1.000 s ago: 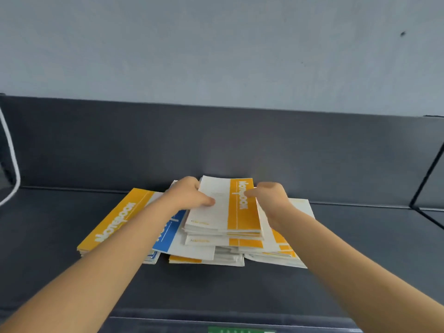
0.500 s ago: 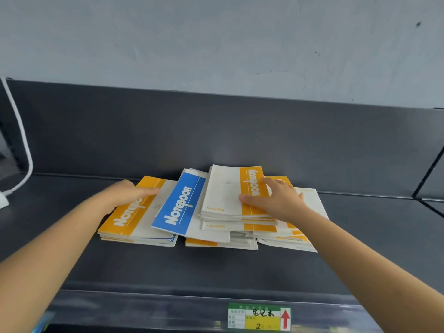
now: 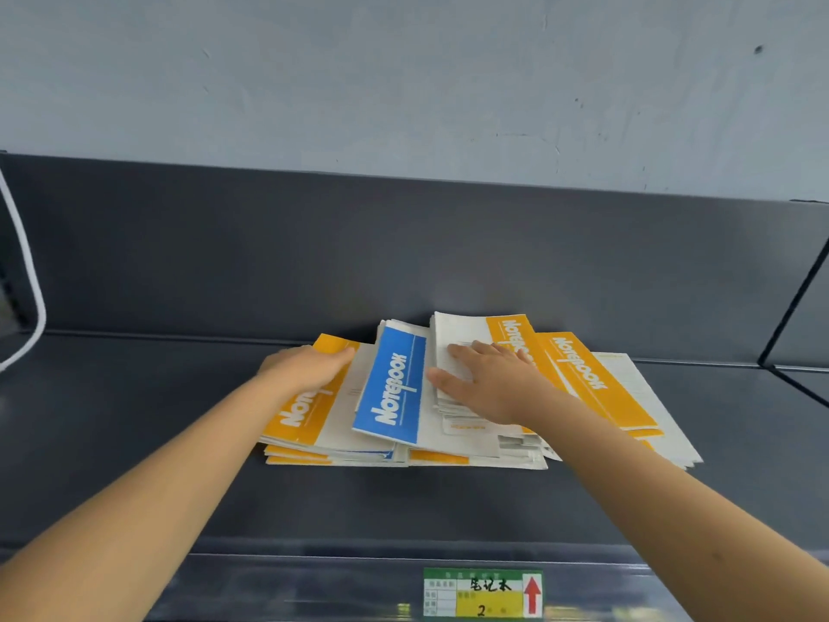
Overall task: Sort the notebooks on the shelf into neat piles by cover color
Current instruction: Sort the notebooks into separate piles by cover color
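Observation:
A loose heap of notebooks lies mid-shelf on the dark grey shelf (image 3: 179,442). A blue-banded notebook (image 3: 394,388) sits on top in the middle. Left of it an orange-banded notebook (image 3: 300,410) tops a small stack, and my left hand (image 3: 309,368) rests flat on its far end. My right hand (image 3: 486,379) lies flat, fingers spread, on the white part of an orange-banded notebook (image 3: 507,336) on the middle stack. Another orange-banded notebook (image 3: 592,379) is fanned out to the right. Neither hand grips anything.
The shelf's dark back panel (image 3: 403,253) rises just behind the heap, with a pale wall above. A white cable (image 3: 31,280) hangs at the far left. A green and yellow price label (image 3: 482,592) sits on the front rail. A black divider bar (image 3: 794,307) stands at the right.
My left hand has slid farther over the left orange notebook. My right hand has shifted left onto the white part of the top notebook, uncovering the orange notebook at the right.

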The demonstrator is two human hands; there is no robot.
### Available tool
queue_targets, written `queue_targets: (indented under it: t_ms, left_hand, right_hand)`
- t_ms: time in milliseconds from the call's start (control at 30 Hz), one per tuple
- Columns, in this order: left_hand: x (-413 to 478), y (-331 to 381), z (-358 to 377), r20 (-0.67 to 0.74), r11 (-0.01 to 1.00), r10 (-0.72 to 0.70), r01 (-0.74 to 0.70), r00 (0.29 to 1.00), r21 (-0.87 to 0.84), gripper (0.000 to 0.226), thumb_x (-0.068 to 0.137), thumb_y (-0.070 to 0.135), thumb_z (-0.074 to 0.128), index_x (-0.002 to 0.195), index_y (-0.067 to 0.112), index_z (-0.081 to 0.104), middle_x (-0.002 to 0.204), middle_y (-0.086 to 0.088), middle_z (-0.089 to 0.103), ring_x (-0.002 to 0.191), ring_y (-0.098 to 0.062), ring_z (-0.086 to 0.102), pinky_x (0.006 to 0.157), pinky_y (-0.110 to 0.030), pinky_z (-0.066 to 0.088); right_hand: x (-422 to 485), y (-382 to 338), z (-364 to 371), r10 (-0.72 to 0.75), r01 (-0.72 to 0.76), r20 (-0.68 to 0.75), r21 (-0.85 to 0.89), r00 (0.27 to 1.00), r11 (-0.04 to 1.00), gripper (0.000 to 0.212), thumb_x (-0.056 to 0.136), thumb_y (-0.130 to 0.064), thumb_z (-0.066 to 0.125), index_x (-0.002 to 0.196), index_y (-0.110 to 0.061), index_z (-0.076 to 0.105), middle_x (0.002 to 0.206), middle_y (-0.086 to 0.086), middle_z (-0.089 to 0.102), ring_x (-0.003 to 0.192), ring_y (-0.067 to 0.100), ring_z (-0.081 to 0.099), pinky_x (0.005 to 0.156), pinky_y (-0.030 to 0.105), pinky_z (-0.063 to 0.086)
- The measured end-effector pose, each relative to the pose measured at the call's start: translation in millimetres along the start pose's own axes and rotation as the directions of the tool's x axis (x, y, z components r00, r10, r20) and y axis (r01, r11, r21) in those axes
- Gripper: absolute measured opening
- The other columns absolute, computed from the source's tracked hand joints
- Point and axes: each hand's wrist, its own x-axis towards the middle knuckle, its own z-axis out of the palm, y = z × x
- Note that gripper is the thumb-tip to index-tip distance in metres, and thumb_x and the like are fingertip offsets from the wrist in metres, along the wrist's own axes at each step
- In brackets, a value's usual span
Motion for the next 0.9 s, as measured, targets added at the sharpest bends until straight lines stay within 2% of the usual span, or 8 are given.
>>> queue_targets:
  t_ms: [67,200,333,433,533,667,900]
  left_hand:
    - [-3.2,18.8,9.3,0.008,1.000,0.030,-0.030,1.000,-0.005,0.070,0.090,0.074,0.025,0.122,0.022,0.058,0.120,-0.006,0.064,0.104,-0.025,0.062,0.075,-0.032,0.044]
    - [-14.4,62.2,29.6,0.046,0.993,0.113,-0.111,0.993,-0.047,0.067,0.089,0.074,0.026,0.116,0.023,0.061,0.111,-0.004,0.064,0.092,-0.021,0.061,0.069,-0.031,0.044]
    - [-24.7,108.9,53.0,0.082,0.974,0.214,-0.206,0.973,-0.097,0.069,0.087,0.074,0.029,0.119,0.023,0.062,0.121,-0.007,0.063,0.109,-0.025,0.060,0.079,-0.032,0.047]
    - [-33.7,141.6,65.7,0.113,0.962,0.257,-0.244,0.960,-0.120,0.071,0.087,0.073,0.030,0.125,0.021,0.060,0.128,-0.008,0.060,0.116,-0.026,0.057,0.088,-0.035,0.048]
    - [-42.9,169.2,73.4,0.148,0.958,0.274,-0.255,0.950,-0.133,0.074,0.087,0.074,0.032,0.132,0.021,0.056,0.136,-0.010,0.054,0.122,-0.027,0.052,0.090,-0.035,0.046]
    - [-52.8,198.6,79.8,0.193,0.951,0.294,-0.266,0.936,-0.161,0.076,0.088,0.073,0.031,0.137,0.018,0.051,0.141,-0.011,0.049,0.128,-0.028,0.047,0.098,-0.037,0.045]
    - [-54.8,221.1,92.2,0.195,0.946,0.311,-0.284,0.930,-0.156,0.077,0.087,0.076,0.027,0.131,0.020,0.055,0.135,-0.011,0.054,0.121,-0.027,0.053,0.085,-0.033,0.046]
  right_hand:
    - [0.2,7.3,1.6,0.014,-0.014,-0.002,0.000,1.000,1.000,0.077,0.088,-0.072,0.018,0.151,-0.027,0.016,0.158,0.002,0.018,0.145,0.027,0.015,0.116,0.052,0.009]
    - [-0.9,37.4,6.7,0.101,-0.101,0.001,-0.019,0.995,0.995,0.085,0.082,-0.079,0.019,0.151,-0.030,0.007,0.160,-0.001,0.010,0.146,0.027,0.011,0.114,0.057,0.007]
    - [-9.9,83.1,4.5,0.186,-0.187,-0.017,-0.075,0.982,0.979,0.086,0.081,-0.079,0.021,0.151,-0.031,0.002,0.160,-0.003,0.006,0.146,0.028,0.008,0.113,0.061,0.007]
    - [-17.0,112.3,-2.4,0.235,-0.237,-0.027,-0.069,0.972,0.969,0.086,0.082,-0.078,0.025,0.150,-0.030,0.007,0.158,-0.003,0.015,0.145,0.027,0.016,0.112,0.062,0.013]
    - [-19.8,132.8,-5.6,0.281,-0.282,-0.025,-0.060,0.959,0.957,0.092,0.077,-0.082,0.024,0.151,-0.030,0.008,0.156,-0.003,0.020,0.143,0.026,0.022,0.110,0.062,0.016]
    - [-21.6,153.4,-11.0,0.306,-0.303,0.013,-0.107,0.952,0.947,0.087,0.078,-0.083,0.020,0.150,-0.035,0.011,0.158,-0.001,0.014,0.144,0.028,0.016,0.109,0.067,0.012]
    - [-26.7,186.5,-7.4,0.320,-0.316,0.008,-0.142,0.947,0.938,0.079,0.080,-0.082,0.021,0.148,-0.044,0.010,0.159,-0.004,0.001,0.146,0.028,0.006,0.109,0.068,0.008]
